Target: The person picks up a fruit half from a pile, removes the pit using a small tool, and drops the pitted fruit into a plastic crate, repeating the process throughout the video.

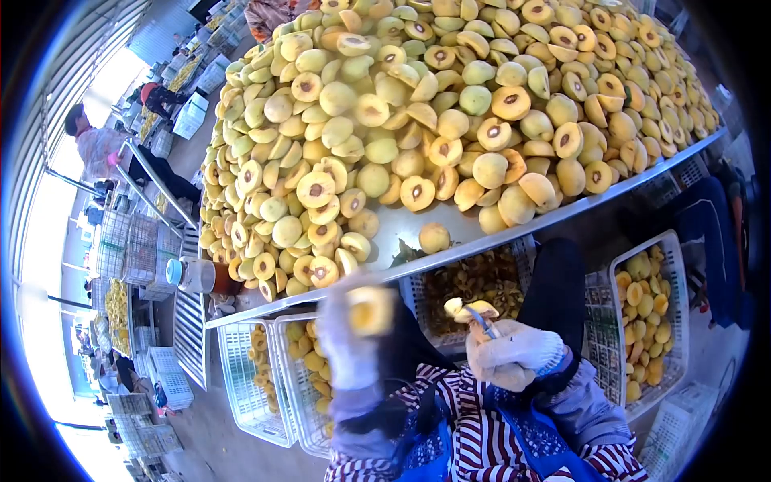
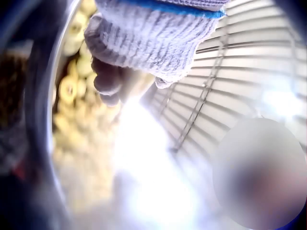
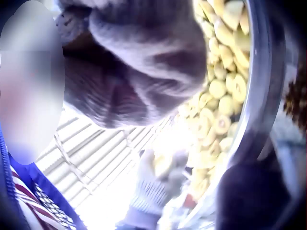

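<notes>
My gloved left hand [image 1: 351,337] is raised in front of the table edge and grips a yellow fruit half [image 1: 369,311], cut side toward me; it is motion-blurred. My gloved right hand [image 1: 507,353] is curled round a small metal tool [image 1: 482,323] whose tip sits in a piece of yellow fruit [image 1: 470,309]. The left wrist view shows only the knit glove [image 2: 153,43] with fingers curled. In the right wrist view the right glove [image 3: 139,62] fills the top, and the left hand [image 3: 153,187] shows below, holding fruit.
A metal table [image 1: 482,229] carries a big heap of halved yellow fruit [image 1: 450,104]. White plastic crates [image 1: 650,321] with fruit pieces stand under and beside it. A crate of pits [image 1: 474,281] sits below the edge. Other people [image 1: 96,149] work at the far left.
</notes>
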The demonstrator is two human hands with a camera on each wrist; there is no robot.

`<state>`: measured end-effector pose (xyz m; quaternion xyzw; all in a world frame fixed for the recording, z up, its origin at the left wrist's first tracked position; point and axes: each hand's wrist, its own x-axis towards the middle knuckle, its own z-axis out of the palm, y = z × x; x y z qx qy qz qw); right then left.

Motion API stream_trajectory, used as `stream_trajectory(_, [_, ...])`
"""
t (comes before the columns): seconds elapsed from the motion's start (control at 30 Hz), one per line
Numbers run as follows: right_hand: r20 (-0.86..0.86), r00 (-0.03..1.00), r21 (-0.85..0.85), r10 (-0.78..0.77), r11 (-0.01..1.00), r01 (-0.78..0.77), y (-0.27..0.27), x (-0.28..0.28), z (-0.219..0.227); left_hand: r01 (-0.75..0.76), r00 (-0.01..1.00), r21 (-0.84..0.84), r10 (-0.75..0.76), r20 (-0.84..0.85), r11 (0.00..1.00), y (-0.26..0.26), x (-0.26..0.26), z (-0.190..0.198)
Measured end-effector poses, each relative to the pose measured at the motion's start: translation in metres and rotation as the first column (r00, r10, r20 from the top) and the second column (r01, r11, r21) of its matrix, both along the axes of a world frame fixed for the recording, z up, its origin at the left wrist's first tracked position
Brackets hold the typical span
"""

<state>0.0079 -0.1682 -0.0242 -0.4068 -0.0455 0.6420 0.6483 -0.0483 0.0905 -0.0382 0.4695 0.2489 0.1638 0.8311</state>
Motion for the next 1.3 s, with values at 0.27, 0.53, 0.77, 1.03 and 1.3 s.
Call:
stream_trajectory(0.27, [0.303, 0.953, -0.403, -0.020, 0.903, 0.147, 0.014, 0.007, -0.011, 0.229, 0.973, 0.953, -0.073, -0.219, 0.198, 0.016, 0.049, -0.014])
stream_trajectory(0.53, [0.356, 0.934, -0.460, -0.038, 0.863, 0.210, 0.006, 0.010, -0.011, 0.501, 0.847, 0.727, 0.094, -0.523, -0.470, -0.013, 0.216, -0.062])
stream_trajectory(0.77, [0.439, 0.899, -0.407, -0.011, 0.889, 0.209, 0.013, 0.016, -0.016, 0.725, 0.681, 0.675, -0.012, -0.733, -0.136, 0.019, 0.180, -0.057])
stream_trajectory(1.03, [0.782, 0.563, -0.492, 0.267, 0.819, 0.295, 0.016, 0.007, -0.042, 0.427, 0.900, 0.159, -0.435, 0.020, 0.890, 0.012, 0.099, -0.026])
stream_trajectory(1.3, [0.899, 0.348, -0.406, 0.264, 0.800, 0.441, 0.018, -0.001, -0.030, 0.385, 0.920, 0.391, -0.311, -0.240, 0.836, -0.024, 0.061, -0.037])
